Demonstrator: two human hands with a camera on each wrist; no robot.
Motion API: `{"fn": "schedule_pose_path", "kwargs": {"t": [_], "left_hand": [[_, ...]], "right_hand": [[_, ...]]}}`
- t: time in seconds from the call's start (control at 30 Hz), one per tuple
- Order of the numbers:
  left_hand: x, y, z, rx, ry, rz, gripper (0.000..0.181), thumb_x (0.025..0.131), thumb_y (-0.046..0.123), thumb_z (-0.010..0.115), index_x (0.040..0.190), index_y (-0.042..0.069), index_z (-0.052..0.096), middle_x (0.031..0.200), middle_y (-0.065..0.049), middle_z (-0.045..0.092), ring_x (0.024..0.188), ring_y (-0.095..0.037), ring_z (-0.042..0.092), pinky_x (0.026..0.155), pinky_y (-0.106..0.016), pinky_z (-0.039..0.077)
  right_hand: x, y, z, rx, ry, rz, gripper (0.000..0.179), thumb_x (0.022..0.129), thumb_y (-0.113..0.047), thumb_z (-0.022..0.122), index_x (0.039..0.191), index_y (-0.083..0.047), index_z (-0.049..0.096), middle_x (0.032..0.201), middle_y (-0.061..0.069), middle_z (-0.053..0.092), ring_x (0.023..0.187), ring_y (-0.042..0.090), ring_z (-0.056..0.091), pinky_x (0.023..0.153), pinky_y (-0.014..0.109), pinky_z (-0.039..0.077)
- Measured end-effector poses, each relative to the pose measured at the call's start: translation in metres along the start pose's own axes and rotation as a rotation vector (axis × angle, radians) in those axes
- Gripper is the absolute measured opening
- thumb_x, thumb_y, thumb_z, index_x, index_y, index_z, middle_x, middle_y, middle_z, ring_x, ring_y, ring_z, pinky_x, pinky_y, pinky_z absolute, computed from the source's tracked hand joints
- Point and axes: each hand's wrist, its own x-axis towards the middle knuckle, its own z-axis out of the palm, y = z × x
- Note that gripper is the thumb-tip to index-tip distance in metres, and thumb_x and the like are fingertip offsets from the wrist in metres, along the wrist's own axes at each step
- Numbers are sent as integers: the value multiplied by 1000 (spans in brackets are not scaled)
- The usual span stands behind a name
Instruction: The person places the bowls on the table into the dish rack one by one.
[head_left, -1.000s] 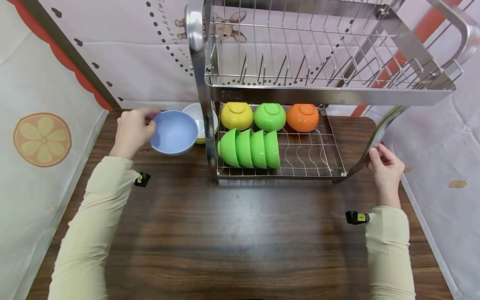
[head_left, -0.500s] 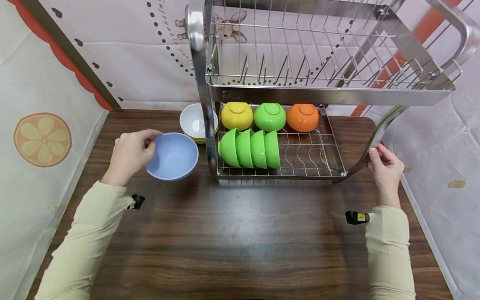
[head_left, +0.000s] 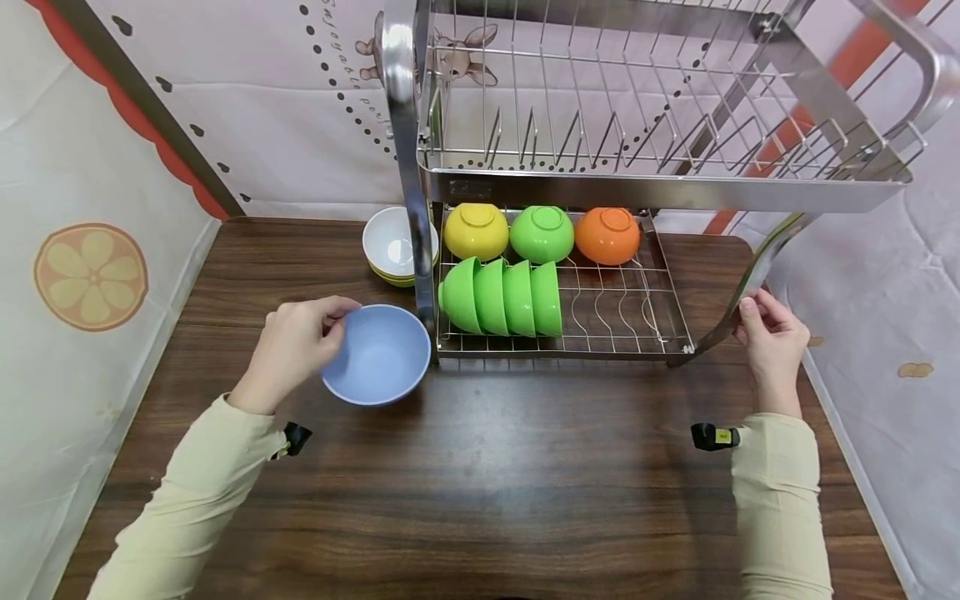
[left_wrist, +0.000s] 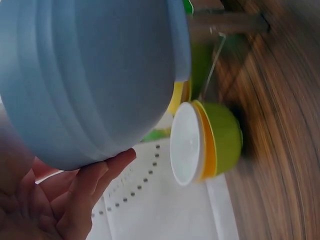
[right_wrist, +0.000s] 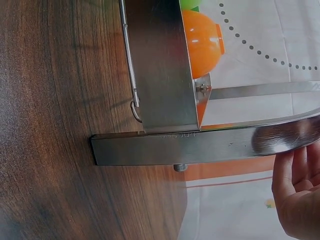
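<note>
We see the left hand (head_left: 296, 346) pinching the rim of the blue bowl (head_left: 378, 358), left of centre, its mouth facing up; whether its base touches the table (head_left: 480, 500) we cannot tell. Its right rim lies just beside the rack's left post (head_left: 423, 250). Well apart, at the right of the frame, our right hand (head_left: 772, 342) pinches the curved right post (head_left: 723, 329). Above the blue bowl, a white bowl (head_left: 390, 240) nests in a yellow bowl (left_wrist: 208, 150) and a lime bowl (left_wrist: 226, 142). The rack (head_left: 570, 190) bears an upturned row on its lower tier, yellow, green and orange, with four green bowls (head_left: 546, 300) nested sideways before them. Wires show to their right, up to the tier's edge; the tabletop stretches across the lower middle.
</note>
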Motion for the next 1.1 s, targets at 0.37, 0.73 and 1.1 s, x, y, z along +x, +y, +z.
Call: {"fn": "schedule_pose_path", "kwargs": {"t": [0.37, 0.73, 1.1], "left_hand": [[-5, 24, 20, -91, -84, 28, 24, 79, -1, 53, 98, 4, 67, 79, -8, 68, 60, -13, 57, 51, -29, 43], [-2, 46, 41, -146, -117, 70, 25, 77, 0, 52, 95, 6, 68, 64, 2, 61, 54, -6, 51, 52, -28, 41], [2, 61, 52, -174, -156, 97, 23, 76, 2, 55, 94, 6, 68, 61, 4, 61, 59, -6, 57, 55, -30, 46]], "right_hand": [[-3, -2, 1, -49, 23, 2, 22, 80, 5, 63, 83, -14, 73, 59, -5, 58, 47, -1, 55, 43, 10, 44], [-1, 2, 3, -98, 27, -61, 23, 80, 5, 62, 83, -16, 72, 59, -7, 60, 44, -1, 53, 42, 8, 41], [-31, -8, 23, -517, -45, -363, 37, 84, 4, 52, 121, 6, 51, 113, 4, 52, 109, 11, 47, 93, 18, 36]]}}
